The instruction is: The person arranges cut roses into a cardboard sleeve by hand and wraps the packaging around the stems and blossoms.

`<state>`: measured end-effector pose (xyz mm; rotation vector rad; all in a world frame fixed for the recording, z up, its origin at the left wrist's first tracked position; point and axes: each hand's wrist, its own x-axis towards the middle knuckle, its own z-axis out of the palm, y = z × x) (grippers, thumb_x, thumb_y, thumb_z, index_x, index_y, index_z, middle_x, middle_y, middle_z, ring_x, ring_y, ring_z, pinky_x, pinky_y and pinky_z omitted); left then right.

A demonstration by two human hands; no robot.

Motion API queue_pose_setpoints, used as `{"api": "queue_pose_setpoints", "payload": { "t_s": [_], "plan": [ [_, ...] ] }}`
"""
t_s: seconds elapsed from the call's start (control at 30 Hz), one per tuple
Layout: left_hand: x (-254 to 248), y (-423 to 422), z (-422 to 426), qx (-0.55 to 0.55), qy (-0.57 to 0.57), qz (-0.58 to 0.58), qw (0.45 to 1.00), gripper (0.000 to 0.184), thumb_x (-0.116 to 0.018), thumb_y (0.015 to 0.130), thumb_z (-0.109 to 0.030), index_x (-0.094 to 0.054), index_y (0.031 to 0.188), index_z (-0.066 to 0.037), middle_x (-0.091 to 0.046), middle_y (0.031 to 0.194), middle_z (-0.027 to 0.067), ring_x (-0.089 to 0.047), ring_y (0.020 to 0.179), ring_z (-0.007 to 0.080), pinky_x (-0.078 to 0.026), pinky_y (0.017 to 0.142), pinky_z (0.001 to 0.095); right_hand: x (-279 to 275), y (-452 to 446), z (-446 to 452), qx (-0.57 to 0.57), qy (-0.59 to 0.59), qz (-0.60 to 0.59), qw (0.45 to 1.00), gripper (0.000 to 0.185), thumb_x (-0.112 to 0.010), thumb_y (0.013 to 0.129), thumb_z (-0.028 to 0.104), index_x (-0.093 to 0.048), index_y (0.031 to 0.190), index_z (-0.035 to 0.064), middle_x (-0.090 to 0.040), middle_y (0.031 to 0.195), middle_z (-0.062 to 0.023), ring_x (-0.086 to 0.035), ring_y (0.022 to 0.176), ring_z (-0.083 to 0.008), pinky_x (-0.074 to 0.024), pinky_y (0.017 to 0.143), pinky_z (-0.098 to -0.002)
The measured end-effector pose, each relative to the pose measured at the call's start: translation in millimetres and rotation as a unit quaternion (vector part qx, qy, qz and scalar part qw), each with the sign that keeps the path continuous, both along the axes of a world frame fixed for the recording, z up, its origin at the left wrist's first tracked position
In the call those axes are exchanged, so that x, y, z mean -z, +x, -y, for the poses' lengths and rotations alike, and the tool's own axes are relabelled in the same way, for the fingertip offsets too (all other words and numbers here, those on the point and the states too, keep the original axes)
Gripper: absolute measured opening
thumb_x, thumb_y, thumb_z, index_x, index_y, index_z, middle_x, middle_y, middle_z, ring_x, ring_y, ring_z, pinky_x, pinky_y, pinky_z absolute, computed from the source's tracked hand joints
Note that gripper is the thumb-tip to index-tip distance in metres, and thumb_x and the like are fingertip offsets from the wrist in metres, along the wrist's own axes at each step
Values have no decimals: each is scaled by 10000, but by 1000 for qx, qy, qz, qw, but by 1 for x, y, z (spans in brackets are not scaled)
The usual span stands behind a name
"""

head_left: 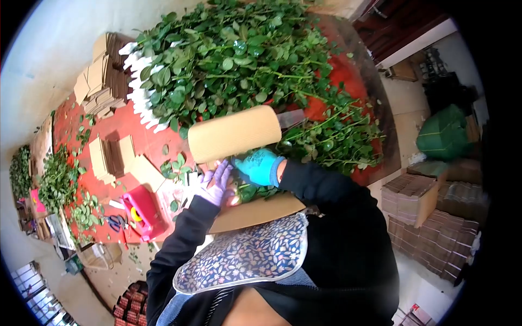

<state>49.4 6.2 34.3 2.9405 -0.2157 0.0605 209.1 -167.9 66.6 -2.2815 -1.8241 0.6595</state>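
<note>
My left hand, in a purple glove, has its fingers stretched out near the lower edge of a curled corrugated cardboard sheet. Just right of it, my right hand wears a blue glove; its fingers are bent in by green leaves, and what they hold is hidden. Another cardboard flap lies between the hands and the floral apron. Beyond the curled sheet spreads a big heap of leafy stems, with white netting at its left.
The red table bears folded cardboard stacks, more cardboard pieces, a pink tape dispenser and scissors. More stems lie at the far left. Bundled cardboard stands at the right, near a green sack.
</note>
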Motion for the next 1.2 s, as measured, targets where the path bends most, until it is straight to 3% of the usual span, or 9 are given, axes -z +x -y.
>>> {"api": "queue_pose_setpoints", "payload": {
  "t_s": [0.27,0.43,0.53,0.63,0.67,0.8,0.87,1.0,1.2],
  "plan": [
    [3,4,-8,-30,-28,-75,996,788,-754,703,-475,-540,1380,-133,-486,1475,55,-601,1029,275,-473,854,437,-127,64,12,215,165,116,956,352,-557,958,379,-653,1097,71,-688,759,-152,-667,658,-335,-511,605,-454],
    [-10,4,-18,-19,6,-98,995,800,-726,738,-506,-503,1422,-156,-463,1499,32,-596,1006,239,-479,859,423,-32,129,12,200,190,-88,957,504,-504,1012,399,-497,1407,84,-706,1110,-172,-699,984,-274,-527,835,-391],
    [-12,1,-25,-14,42,-115,992,810,-720,740,-516,-491,1434,-164,-440,1516,18,-597,994,232,-479,877,429,-51,106,-11,243,414,-676,559,633,-502,1024,361,-279,1538,66,-571,1367,-150,-551,1240,-237,-434,1050,-386],
    [-7,2,-35,-4,9,-126,992,792,-720,759,-499,-487,1419,-128,-406,1533,51,-570,1089,269,-469,927,440,-85,85,3,139,402,-725,541,677,-487,993,380,-268,1526,25,-525,1399,-197,-525,1269,-284,-428,1068,-457],
    [-4,4,-39,-3,-15,-187,982,673,-670,844,-434,-490,1407,-112,-416,1512,82,-566,1090,298,-465,936,444,-88,74,11,223,340,-813,416,668,-499,983,358,-292,1512,7,-557,1361,-206,-559,1233,-298,-448,1051,-442],
    [-11,6,-54,-51,-37,-191,980,590,-650,840,-389,-528,1353,-124,-465,1449,80,-572,1098,301,-473,928,451,-85,59,-14,82,178,-588,785,454,-416,1055,274,-508,1360,-50,-643,1215,-125,-635,1078,-212,-467,997,-344],
    [-9,3,-58,-83,-44,-174,980,551,-640,839,-367,-547,1326,-129,-489,1418,79,-575,1102,302,-476,924,454,-62,51,-38,59,166,-547,818,342,-529,1011,87,-541,1326,-45,-650,1219,-104,-641,1040,-176,-498,951,-305],
    [-1,-4,-61,-148,-66,-138,977,475,-620,835,-323,-585,1273,-141,-537,1355,77,-580,1110,304,-484,916,461,-74,31,-66,-74,60,-119,988,458,-529,980,344,-586,1292,13,-693,1141,-164,-678,968,-331,-523,842,-429],
    [15,-37,-45,-167,-137,-30,976,379,-590,831,-257,-642,1193,-158,-609,1260,74,-589,1122,308,-495,904,471,-15,0,-64,-89,-79,-25,993,588,-438,974,482,-540,1345,38,-584,1310,-235,-656,1009,-388,-514,865,-486]
  ]
}}
